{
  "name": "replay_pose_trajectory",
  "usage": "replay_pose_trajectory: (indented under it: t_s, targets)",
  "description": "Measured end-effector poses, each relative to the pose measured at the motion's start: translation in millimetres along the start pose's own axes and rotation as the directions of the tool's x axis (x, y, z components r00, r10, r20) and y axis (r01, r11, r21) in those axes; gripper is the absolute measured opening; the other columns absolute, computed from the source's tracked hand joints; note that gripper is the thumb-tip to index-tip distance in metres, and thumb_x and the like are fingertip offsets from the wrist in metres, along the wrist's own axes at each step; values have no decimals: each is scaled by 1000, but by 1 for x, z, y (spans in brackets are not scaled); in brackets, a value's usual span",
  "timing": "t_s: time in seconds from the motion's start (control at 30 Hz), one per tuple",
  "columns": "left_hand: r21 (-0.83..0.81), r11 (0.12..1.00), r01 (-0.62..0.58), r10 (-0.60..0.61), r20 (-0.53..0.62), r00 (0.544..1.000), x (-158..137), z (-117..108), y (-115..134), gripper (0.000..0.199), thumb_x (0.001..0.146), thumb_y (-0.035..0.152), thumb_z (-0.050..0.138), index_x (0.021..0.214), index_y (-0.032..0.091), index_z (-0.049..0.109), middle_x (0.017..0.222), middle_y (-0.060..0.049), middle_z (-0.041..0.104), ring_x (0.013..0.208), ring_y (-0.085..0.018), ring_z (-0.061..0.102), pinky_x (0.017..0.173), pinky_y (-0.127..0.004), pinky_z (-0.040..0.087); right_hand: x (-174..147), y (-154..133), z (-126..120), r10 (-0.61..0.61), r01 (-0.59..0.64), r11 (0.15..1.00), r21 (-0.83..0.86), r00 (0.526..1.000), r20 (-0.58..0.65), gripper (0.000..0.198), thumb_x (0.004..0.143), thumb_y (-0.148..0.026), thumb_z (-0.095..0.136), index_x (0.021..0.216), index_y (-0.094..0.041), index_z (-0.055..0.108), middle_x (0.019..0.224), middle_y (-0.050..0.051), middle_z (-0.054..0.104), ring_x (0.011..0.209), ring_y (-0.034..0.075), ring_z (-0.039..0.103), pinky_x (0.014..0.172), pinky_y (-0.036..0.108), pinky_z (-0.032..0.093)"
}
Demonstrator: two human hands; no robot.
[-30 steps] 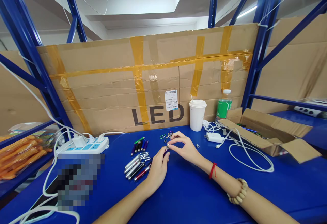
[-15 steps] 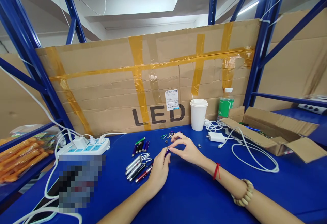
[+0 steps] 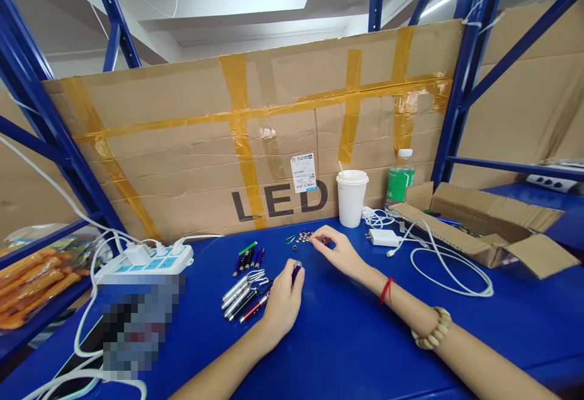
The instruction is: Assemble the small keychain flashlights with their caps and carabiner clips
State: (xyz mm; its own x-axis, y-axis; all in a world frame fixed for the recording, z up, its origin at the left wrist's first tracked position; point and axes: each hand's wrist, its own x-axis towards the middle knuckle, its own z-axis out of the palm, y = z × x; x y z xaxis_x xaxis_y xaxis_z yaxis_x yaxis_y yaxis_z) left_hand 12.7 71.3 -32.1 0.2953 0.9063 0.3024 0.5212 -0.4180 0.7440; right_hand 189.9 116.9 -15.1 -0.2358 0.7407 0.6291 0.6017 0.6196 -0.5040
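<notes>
My left hand (image 3: 283,298) is closed around a small purple metal tube (image 3: 297,268), its round end showing between thumb and forefinger. My right hand (image 3: 336,250) reaches to a little pile of round silvery parts (image 3: 303,237), fingertips pinched at the pile's right side; what they hold, if anything, is too small to make out. A green carabiner clip (image 3: 291,240) lies left of the pile. Beside my left hand are several silver penlights (image 3: 241,286) with clips and a red penlight (image 3: 254,308). Behind them lies a row of short dark and purple tubes (image 3: 249,258), with a green one (image 3: 248,248) across its top.
A white paper cup (image 3: 351,199) and a green-labelled bottle (image 3: 400,181) stand before the cardboard wall (image 3: 191,168). At right are a white charger (image 3: 384,237) with coiled cable and an open carton (image 3: 483,229). A white power strip (image 3: 157,263) sits at left on the blue table (image 3: 356,351).
My right hand has left the purple tube and moved back to the pile of small parts. My left hand keeps its hold on the tube. The view has shifted slightly.
</notes>
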Motion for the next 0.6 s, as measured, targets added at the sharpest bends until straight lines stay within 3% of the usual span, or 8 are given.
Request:
replay_pose_trajectory:
  t_s: [0.13,0.37,0.6]
  targets:
    - [61,997,-38,34,58,998,-4,-2,6,25,92,38,27,78,20,36,73,1,49,68,-14,47,65,-26,32,-4,20,-1,52,-40,975,-218,997,51,24,82,-21,51,103,-17,63,103,8,57,96,20,51,86,37,39]
    - [161,975,-156,119,217,969,-11,-3,17,20,90,33,29,76,20,36,77,-1,51,69,-16,48,66,-27,32,-3,27,18,76,15,894,-447,980,185,46,84,-38,53,126,-17,53,128,12,45,119,27,37,100,46,27]
    - [198,971,-136,89,233,968,-11,-3,16,19,90,33,28,77,21,34,76,-1,50,68,-17,47,65,-27,30,4,27,20,65,67,863,-501,968,242,38,87,-40,51,120,-22,58,132,10,41,123,26,32,103,45,23]
